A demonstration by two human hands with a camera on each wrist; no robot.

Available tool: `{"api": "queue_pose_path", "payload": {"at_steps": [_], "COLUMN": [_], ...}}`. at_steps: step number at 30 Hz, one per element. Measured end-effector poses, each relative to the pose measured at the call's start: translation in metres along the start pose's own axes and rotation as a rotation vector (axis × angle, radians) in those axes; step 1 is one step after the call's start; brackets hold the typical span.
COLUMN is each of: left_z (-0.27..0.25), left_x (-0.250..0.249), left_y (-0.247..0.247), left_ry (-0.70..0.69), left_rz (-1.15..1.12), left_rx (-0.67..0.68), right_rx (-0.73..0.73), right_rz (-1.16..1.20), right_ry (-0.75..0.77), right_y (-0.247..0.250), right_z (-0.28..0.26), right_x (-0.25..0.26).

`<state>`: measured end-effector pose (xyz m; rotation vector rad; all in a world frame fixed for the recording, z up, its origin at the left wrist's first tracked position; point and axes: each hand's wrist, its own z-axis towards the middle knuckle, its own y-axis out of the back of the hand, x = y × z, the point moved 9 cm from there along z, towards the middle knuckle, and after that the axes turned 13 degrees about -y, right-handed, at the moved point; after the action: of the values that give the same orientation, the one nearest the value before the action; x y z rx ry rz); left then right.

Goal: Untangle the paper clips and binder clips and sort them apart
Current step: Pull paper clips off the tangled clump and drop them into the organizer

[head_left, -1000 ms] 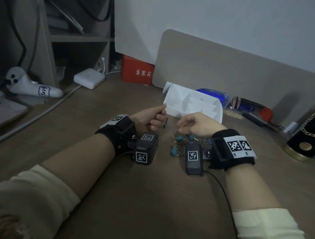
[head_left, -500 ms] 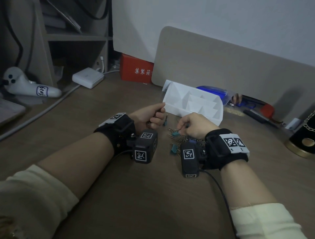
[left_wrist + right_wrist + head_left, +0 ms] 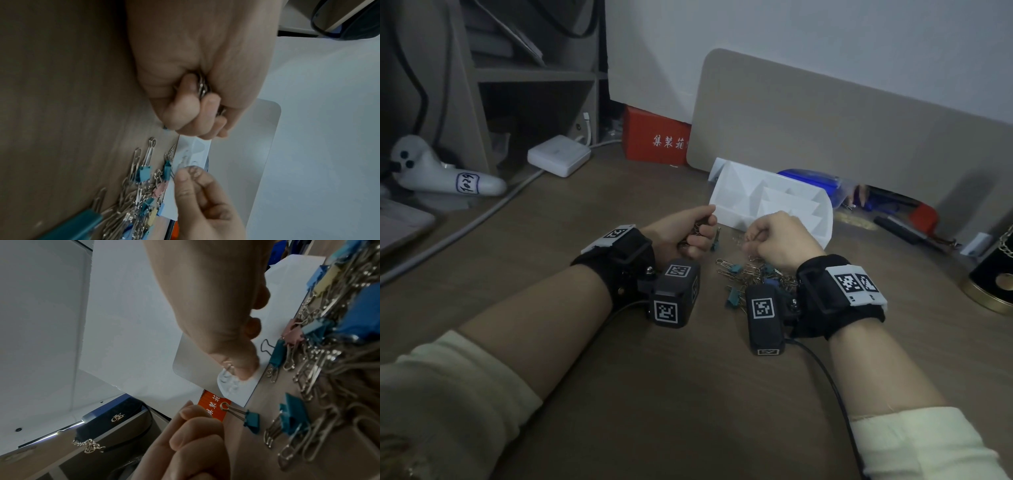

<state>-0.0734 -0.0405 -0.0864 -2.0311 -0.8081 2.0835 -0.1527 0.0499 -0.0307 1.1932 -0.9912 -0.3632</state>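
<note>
A tangled pile of silver paper clips and teal, blue, pink and yellow binder clips [image 3: 751, 277] lies on the wooden desk between my wrists, also shown in the left wrist view as the pile [image 3: 133, 194] and in the right wrist view as the pile [image 3: 329, 353]. My left hand [image 3: 697, 236] is a fist gripping a bunch of paper clips [image 3: 202, 87]. Just right of it, above the pile's far edge, my right hand [image 3: 751, 240] pinches one paper clip [image 3: 229, 368] between thumb and forefinger. A lone teal binder clip [image 3: 252, 418] lies beside my left fingers.
A white divided tray [image 3: 774, 202] stands right behind both hands. Behind it lean a beige board [image 3: 825, 130], a red box [image 3: 654, 140] and blue items [image 3: 815, 181]. A white charger [image 3: 558, 156] with its cable lies far left, a black and gold tin [image 3: 993, 274] far right.
My right hand dropped onto the pile, curled its fingers, and now sits slightly higher pinching a paper clip. My left fist has stayed in place.
</note>
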Motion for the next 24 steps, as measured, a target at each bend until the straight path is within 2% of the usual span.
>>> {"api": "queue_pose_path", "payload": {"at_steps": [4, 6, 13, 17, 24], "left_z": [0.0, -0.001, -0.002, -0.003, -0.002], "left_x": [0.005, 0.01, 0.012, 0.015, 0.015], "left_y": [-0.005, -0.01, -0.014, -0.017, -0.016], "left_ry": [0.025, 0.053, 0.078, 0.125, 0.13], "left_rz": [0.077, 0.128, 0.161, 0.11, 0.066], "left_rx": [0.035, 0.064, 0.076, 0.109, 0.115], "right_rx": [-0.182, -0.196, -0.073, 0.03, 0.029], "right_rz": [0.261, 0.365, 0.518, 0.476, 0.454], "right_ry": [0.055, 0.119, 0.242, 0.209, 0.187], "right_y": [0.022, 0.027, 0.022, 0.007, 0.003], "right_z": [-0.003, -0.008, -0.017, -0.017, -0.014], "right_x": [0.009, 0.017, 0.033, 0.034, 0.032]}}
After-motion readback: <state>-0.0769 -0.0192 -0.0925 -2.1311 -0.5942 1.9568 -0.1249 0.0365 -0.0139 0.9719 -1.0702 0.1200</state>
